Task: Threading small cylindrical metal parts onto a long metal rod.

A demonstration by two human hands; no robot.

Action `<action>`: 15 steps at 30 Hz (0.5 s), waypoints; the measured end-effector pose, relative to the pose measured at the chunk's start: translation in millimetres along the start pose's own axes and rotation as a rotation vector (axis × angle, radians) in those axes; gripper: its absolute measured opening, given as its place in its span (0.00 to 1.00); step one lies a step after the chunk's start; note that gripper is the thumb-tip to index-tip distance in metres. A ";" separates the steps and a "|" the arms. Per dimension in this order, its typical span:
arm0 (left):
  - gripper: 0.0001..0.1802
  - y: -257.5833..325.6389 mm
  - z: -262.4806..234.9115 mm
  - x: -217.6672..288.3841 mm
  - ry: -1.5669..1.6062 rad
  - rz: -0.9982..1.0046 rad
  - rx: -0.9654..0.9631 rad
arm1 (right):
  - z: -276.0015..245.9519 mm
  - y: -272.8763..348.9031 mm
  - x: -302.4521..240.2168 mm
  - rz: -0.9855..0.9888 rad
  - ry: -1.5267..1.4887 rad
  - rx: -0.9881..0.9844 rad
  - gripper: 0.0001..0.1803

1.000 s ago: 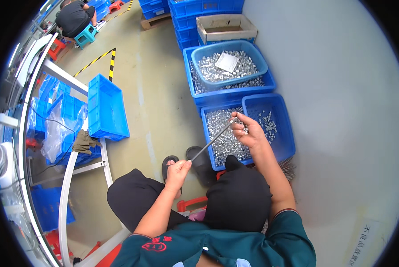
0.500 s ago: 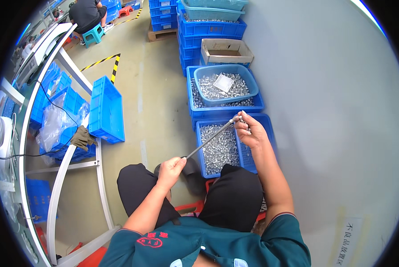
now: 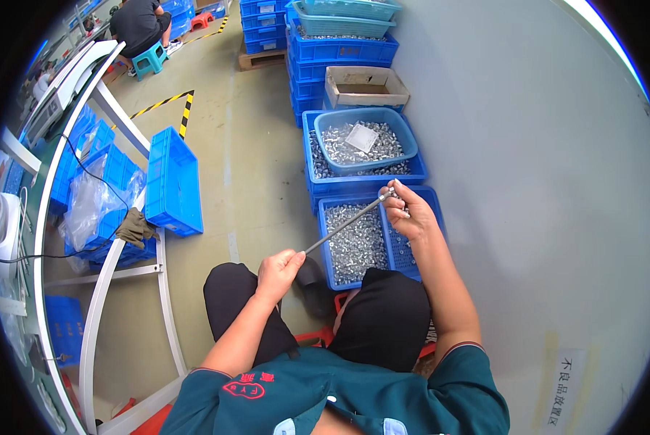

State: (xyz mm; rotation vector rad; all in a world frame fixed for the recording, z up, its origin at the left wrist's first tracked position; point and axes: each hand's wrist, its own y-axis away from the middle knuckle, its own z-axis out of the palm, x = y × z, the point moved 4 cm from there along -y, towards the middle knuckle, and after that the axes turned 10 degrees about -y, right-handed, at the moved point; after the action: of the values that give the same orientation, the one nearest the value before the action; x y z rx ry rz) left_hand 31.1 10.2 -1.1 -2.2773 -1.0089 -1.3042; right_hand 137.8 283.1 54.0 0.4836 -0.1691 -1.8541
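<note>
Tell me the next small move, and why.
Perhaps ease one of the small metal pieces onto the tip of the rod: the right hand holds them near that tip, while the left hand grips the other end.

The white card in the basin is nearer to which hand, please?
Right. In the picture, the right hand is below-right of the card; the left hand, farther down-left.
</note>
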 end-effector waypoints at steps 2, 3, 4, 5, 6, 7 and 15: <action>0.24 -1.4 2.1 -4.0 -0.025 0.008 -0.002 | 0.2 0.8 2.3 0.008 0.014 0.007 0.07; 0.24 -1.7 3.5 -6.3 -0.026 0.008 -0.005 | 1.6 1.0 3.5 0.015 0.012 -0.016 0.07; 0.24 -1.9 5.2 -9.2 -0.001 0.004 -0.010 | 2.5 1.2 4.2 0.021 0.010 -0.039 0.07; 0.24 -3.3 7.7 -11.8 0.024 0.001 -0.015 | 1.2 0.7 3.0 0.018 0.010 -0.038 0.07; 0.24 -3.9 11.2 -14.5 0.024 0.004 -0.018 | 0.1 0.1 3.0 0.046 0.000 -0.057 0.07; 0.24 -3.7 15.8 -16.3 0.107 0.023 -0.029 | -0.6 0.0 3.0 0.075 -0.009 -0.077 0.07; 0.21 -2.9 43.8 -35.1 0.197 -0.019 -0.053 | -2.3 1.3 2.3 -0.091 0.408 0.086 0.09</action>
State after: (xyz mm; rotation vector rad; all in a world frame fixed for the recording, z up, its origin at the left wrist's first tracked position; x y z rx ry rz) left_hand 44.3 23.3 -54.2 -2.1305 -0.9396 -1.5452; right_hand 139.3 280.8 51.7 0.9299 0.0498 -1.8001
